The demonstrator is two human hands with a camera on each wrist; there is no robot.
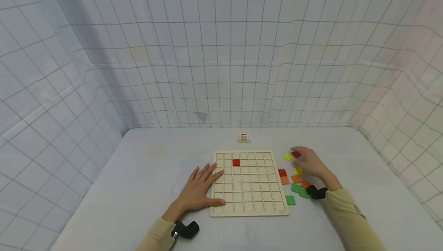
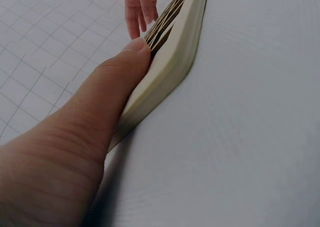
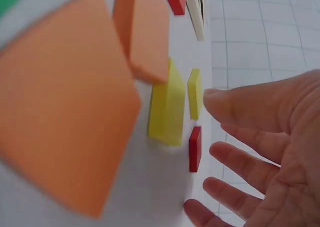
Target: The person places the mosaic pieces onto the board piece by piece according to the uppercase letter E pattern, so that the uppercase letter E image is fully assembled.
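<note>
A wooden grid board lies flat, with one red tile in a cell near its far side. My left hand rests along the board's left edge, fingers spread and thumb on the near corner area. In the left wrist view, the thumb lies against the board's rim. Over the loose tiles on the right, my right hand reaches toward a dark red tile. Its fingers are parted and a little bent, with nothing between them. A yellow tile lies just by the thumb tip.
Beside the board's right edge lie a red tile, several orange tiles and several green tiles. A small card with a coloured grid pattern sits behind the board. White gridded curtains surround the table.
</note>
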